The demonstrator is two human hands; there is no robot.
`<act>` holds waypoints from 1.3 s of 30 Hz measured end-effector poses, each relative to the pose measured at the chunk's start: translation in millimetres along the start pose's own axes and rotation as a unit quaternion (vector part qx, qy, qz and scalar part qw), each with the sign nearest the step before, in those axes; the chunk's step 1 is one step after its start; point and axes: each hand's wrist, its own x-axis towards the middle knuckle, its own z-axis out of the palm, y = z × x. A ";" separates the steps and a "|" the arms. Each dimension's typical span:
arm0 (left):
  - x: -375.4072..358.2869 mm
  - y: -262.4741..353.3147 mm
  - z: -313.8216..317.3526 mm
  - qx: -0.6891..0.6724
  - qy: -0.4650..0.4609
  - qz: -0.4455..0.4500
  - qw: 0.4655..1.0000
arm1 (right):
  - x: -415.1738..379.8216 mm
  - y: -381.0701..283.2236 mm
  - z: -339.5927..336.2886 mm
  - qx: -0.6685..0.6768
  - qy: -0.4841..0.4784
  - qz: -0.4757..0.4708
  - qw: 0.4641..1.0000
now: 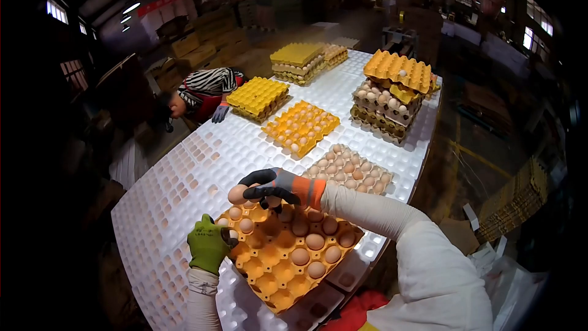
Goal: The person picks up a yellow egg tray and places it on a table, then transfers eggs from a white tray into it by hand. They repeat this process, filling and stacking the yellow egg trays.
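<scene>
An orange egg tray (269, 263), partly filled with brown eggs, lies at the table's near edge. Over its far left part is my right hand (278, 187), in a grey and orange glove with black fingers, curled round eggs; one brown egg (238, 195) shows at its fingertips. My left hand (209, 244), in a green glove with dark fingertips, is at the tray's left edge, its fingers bent against an egg (231, 235) there. Some tray cells hold eggs, others are bare.
White moulded sheets (165, 208) cover the table. Beyond stand a grey tray of eggs (349, 168), an orange egg tray (301, 127), yellow trays (257, 97) and a tall egg stack (386, 107). A co-worker (205, 95) bends over the left edge.
</scene>
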 end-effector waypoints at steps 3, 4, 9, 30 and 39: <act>-22.9 -40.9 6.2 -0.352 0.063 0.014 0.934 | -29.5 -29.5 34.6 0.008 0.013 -0.005 1.000; -46.1 -58.8 15.5 -0.522 0.006 -0.091 0.848 | -40.8 -38.2 52.1 0.023 0.002 -0.004 1.000; -215.8 -77.0 40.0 -0.770 0.078 -0.105 0.624 | -73.6 -22.9 187.9 0.013 -0.091 0.061 0.994; -585.0 -193.1 23.5 -0.134 0.100 -0.545 0.821 | 77.0 293.1 646.7 -0.581 -0.260 -0.086 0.766; -549.9 -179.4 59.0 -0.146 0.073 -0.476 0.864 | 3.4 281.8 560.5 -0.431 -0.279 -0.134 0.848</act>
